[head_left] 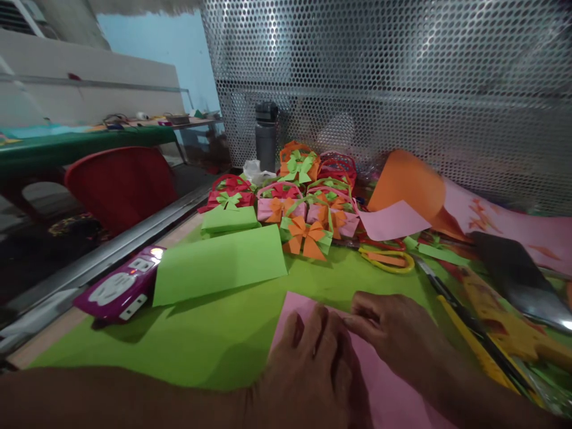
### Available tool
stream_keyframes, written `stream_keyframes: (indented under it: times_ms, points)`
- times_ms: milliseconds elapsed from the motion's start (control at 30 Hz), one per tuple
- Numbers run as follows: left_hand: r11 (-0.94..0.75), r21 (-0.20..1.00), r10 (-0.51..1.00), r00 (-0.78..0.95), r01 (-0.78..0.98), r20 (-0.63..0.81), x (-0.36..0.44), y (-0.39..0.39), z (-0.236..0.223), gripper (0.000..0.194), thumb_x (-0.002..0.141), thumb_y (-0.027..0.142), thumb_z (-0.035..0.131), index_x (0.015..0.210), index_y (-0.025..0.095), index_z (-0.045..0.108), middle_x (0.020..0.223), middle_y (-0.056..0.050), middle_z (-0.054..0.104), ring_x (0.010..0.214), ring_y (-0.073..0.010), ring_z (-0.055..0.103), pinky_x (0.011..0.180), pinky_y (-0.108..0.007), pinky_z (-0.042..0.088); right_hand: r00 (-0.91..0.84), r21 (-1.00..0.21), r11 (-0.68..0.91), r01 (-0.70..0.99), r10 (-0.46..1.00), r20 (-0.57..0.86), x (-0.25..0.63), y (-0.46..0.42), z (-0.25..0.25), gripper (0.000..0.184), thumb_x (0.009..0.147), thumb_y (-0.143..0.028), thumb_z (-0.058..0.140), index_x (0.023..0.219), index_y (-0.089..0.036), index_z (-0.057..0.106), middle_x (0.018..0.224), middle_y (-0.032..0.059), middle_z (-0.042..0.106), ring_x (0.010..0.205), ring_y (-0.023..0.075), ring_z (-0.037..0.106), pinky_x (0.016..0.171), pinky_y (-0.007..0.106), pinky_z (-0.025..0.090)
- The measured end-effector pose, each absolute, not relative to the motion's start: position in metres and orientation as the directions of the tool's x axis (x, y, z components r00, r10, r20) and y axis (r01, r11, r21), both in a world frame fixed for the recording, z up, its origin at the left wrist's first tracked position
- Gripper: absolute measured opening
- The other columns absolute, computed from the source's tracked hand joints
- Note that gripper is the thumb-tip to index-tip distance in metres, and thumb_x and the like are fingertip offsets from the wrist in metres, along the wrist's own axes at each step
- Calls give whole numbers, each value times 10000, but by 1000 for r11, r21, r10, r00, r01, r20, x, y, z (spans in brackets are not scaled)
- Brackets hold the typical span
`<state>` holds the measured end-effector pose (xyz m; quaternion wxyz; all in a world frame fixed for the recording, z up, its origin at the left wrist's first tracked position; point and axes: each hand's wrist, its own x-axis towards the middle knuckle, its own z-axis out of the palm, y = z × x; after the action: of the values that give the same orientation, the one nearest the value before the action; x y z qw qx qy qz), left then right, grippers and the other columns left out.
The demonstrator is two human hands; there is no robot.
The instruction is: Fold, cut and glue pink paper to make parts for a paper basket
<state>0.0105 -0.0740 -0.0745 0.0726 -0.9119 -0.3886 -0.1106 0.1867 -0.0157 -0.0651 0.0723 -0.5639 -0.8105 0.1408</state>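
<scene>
A sheet of pink paper (379, 381) lies on the green table surface close to me. My left hand (308, 363) rests on it, fingers spread and slightly bent, pressing the sheet down. At the paper's far right edge, my right hand (397, 325) has its fingers curled in, with thumb and forefinger against the edge. Part of the sheet is hidden under both hands. Just beyond, a light green sheet (223, 262) leans partly over a purple power strip (120, 286).
Several small paper baskets with bows (306, 235) stand behind. To the right are yellow-handled scissors (388, 259), a box cutter (465, 333), a yellow glue gun (500, 316) and a dark phone (518, 274). A grey bottle (266, 137) and a red chair (123, 185) are farther back.
</scene>
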Motion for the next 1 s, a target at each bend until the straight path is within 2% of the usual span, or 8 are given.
stream_keyframes:
  times_ms: [200,333,533,800,1000]
  points:
    - [-703,-58,682,695,709,229,9,-74,-79,402,973,257,293,1115,96,634,1280,-161,558,1160,-334,492,817,-465,487,-341,-292,318,902,940,-29,188,-16,-68,359,861,-397,530,567,-207,451,501,-51,505,467,112,394,481,260,194]
    - [-676,-40,705,661,736,259,10,-72,-78,399,983,281,281,1138,137,619,1262,-139,575,1140,-361,504,800,-542,486,-332,-277,319,906,943,-2,188,-16,-69,363,856,-411,530,566,-209,447,490,-51,512,452,113,396,471,257,193]
    - [-670,-35,725,663,742,187,13,-72,-74,407,988,292,269,1226,148,567,1315,-153,527,1158,-416,479,806,-614,461,-336,-264,321,910,942,-12,186,-15,-66,376,847,-402,545,546,-207,431,469,-51,501,431,110,395,457,256,188]
    - [-653,-52,720,640,756,267,12,-73,-75,367,974,315,328,1195,178,587,1293,-117,553,1130,-395,508,817,-579,471,-333,-259,320,911,943,-10,188,-15,-71,386,862,-427,513,550,-209,447,485,-43,526,444,116,424,468,255,202]
    - [-642,-56,716,624,765,312,13,-72,-76,346,974,308,337,1144,179,609,1266,-101,577,1109,-377,527,797,-562,490,-331,-208,317,925,943,-31,186,-15,-68,358,872,-384,510,560,-212,477,499,-32,546,454,129,447,479,267,203]
